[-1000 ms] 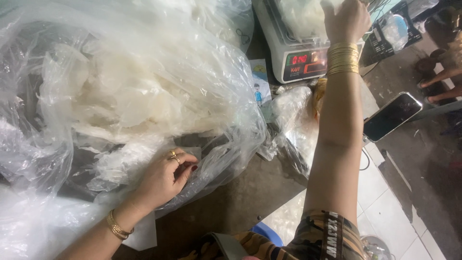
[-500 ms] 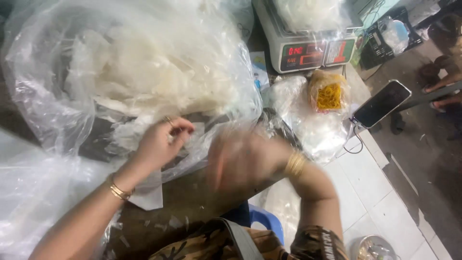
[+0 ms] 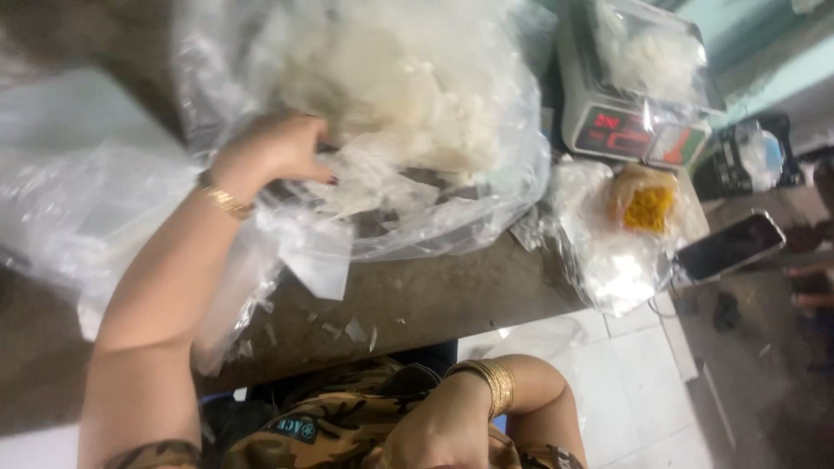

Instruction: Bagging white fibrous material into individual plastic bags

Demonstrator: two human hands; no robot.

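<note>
- Rough brown worktop (image 3: 417, 295), littered with white flakes.
- Left hand (image 3: 274, 148) pressed, fingers curled, on clear bag (image 3: 486, 200) of white flakes, steadying it.
- Right hand (image 3: 439, 430) down at lap; grip impossible to tell.
- Scale (image 3: 630, 122) just behind, handy for weighing.

We can't see our right hand (image 3: 434, 434) properly, the bottom edge cuts it; the scale's (image 3: 630, 130) red readout is just blur.

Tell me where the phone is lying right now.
In the head view the phone lies at the right edge of the table, below the scale and beside a small bag holding something yellow.
</note>
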